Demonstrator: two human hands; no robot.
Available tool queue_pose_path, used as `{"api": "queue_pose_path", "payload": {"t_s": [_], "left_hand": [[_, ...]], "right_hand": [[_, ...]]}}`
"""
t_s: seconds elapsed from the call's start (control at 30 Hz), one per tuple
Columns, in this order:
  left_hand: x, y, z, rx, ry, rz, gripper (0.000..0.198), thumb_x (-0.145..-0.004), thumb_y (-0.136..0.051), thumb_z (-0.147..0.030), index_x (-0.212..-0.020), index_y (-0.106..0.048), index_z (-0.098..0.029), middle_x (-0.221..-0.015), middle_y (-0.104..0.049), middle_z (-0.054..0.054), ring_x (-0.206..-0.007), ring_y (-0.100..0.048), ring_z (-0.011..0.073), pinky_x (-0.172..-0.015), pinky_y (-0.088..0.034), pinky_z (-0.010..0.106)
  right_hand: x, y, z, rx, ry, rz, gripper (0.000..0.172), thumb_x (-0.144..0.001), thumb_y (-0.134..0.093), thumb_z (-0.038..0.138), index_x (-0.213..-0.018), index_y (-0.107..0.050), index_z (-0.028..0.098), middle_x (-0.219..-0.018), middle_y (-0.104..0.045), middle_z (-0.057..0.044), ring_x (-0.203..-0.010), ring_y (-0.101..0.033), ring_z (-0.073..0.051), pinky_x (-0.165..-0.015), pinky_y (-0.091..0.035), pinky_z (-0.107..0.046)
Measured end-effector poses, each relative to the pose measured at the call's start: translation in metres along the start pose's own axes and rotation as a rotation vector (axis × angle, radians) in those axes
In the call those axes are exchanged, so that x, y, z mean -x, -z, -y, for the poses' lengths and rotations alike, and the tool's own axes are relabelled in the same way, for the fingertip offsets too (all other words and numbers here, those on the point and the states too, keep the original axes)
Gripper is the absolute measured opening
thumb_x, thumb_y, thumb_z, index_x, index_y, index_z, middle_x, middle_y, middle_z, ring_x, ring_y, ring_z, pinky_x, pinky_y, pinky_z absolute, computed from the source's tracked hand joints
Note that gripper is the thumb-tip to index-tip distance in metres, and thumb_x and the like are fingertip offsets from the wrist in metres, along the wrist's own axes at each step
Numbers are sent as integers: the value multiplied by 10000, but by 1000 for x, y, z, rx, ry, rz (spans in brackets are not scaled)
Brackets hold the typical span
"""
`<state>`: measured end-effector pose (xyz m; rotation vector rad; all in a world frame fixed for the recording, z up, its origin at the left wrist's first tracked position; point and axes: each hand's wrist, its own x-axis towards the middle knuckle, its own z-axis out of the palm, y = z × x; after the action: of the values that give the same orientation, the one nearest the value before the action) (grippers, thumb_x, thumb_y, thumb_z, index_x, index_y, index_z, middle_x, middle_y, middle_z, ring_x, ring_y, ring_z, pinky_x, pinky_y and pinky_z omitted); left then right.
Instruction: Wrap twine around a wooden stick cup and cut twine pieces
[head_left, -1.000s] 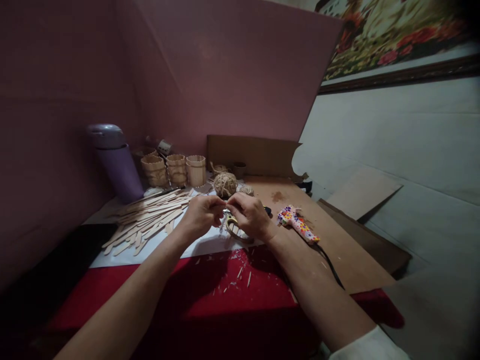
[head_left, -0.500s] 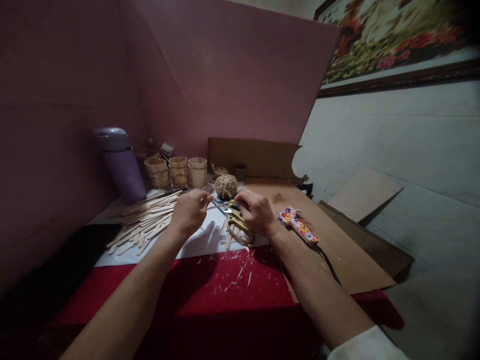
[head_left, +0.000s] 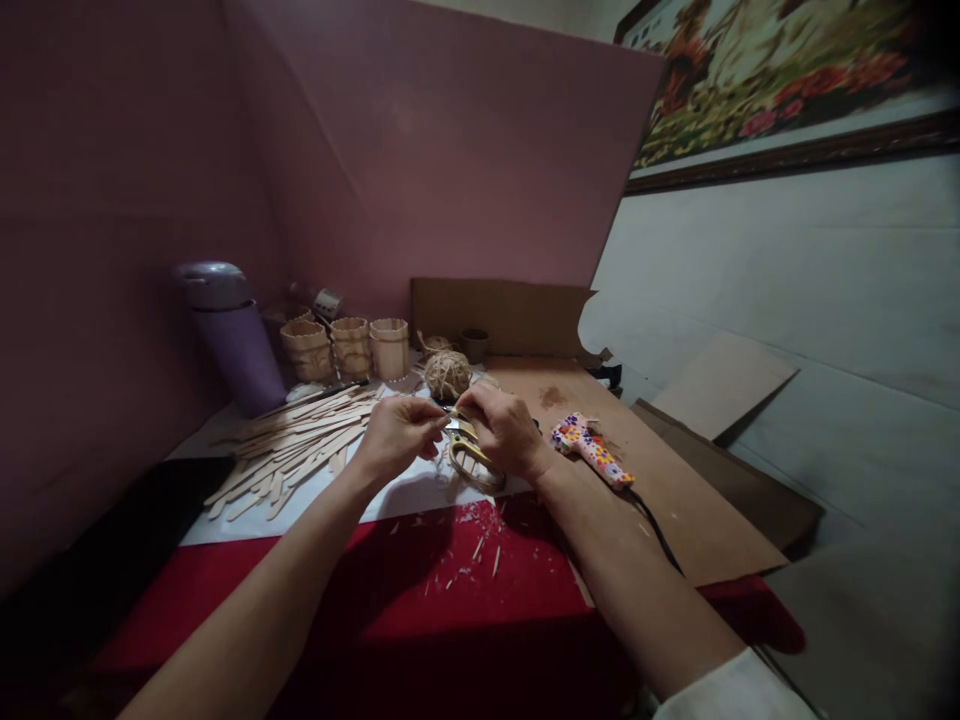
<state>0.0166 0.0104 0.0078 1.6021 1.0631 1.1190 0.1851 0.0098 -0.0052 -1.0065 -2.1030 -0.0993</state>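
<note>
Head view: left hand (head_left: 397,435) and right hand (head_left: 504,430) meet at frame centre. Both pinch a thin piece (head_left: 450,421), too small to identify, fingertip to fingertip, probably for fine control. Scissors (head_left: 471,458) lie directly beneath; twine ball (head_left: 448,373) sits just behind.

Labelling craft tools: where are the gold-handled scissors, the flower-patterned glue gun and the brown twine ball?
gold-handled scissors (head_left: 472,452), head view, handle loop.
flower-patterned glue gun (head_left: 589,450), head view, its body.
brown twine ball (head_left: 447,374), head view, its middle.

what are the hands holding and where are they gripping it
Left hand and right hand each pinch one end of a thin strand in their fingertips, above the scissors; what it is cannot be told.
</note>
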Motion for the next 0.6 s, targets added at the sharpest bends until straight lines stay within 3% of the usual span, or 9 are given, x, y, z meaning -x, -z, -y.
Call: {"api": "queue_pose_path", "payload": {"t_s": [0.2,0.33,0.43,0.5,0.6], "left_hand": [[2,3,-3,45,122,86,143,-678,-676,-233,-658,-663,-91,-452,-583,17,-339,-509,109,-346,-408,220],[2,5,-2,124,135,137,180,-659,-700,-271,-638,-655,-98,-451,-583,19,-340,-486,91,-340,-350,199],[1,6,-1,176,141,139,205,-638,-715,-291,-595,-631,-109,-435,-571,14,-333,-473,85,-334,-314,194],[0,7,0,204,155,124,199,-627,-717,-284,-590,-619,-115,-422,-562,6,-324,-463,84,-328,-301,193],[0,8,0,224,139,92,188,-619,-714,-269,-584,-606,-119,-410,-551,-2,-314,-447,78,-319,-282,187]], "right_hand": [[0,-3,-1,1,34,-17,150,-858,-438,133,-835,-580,176,-816,-580,-48,-758,-514,-158,-708,-381,-273],[-2,-5,0,32,11,-83,160,-857,-462,141,-861,-614,191,-890,-621,-60,-885,-522,-194,-821,-383,-329],[-7,6,-5,40,-139,-246,166,-852,-481,164,-905,-635,195,-991,-622,-82,-983,-518,-219,-873,-392,-365],[-9,23,-13,-12,-300,-353,156,-839,-496,194,-882,-645,178,-947,-627,-94,-917,-557,-211,-815,-434,-346],[-1,57,-24,-98,-500,-325,168,-814,-527,273,-801,-653,162,-817,-655,-69,-747,-591,-180,-689,-459,-308]]}}
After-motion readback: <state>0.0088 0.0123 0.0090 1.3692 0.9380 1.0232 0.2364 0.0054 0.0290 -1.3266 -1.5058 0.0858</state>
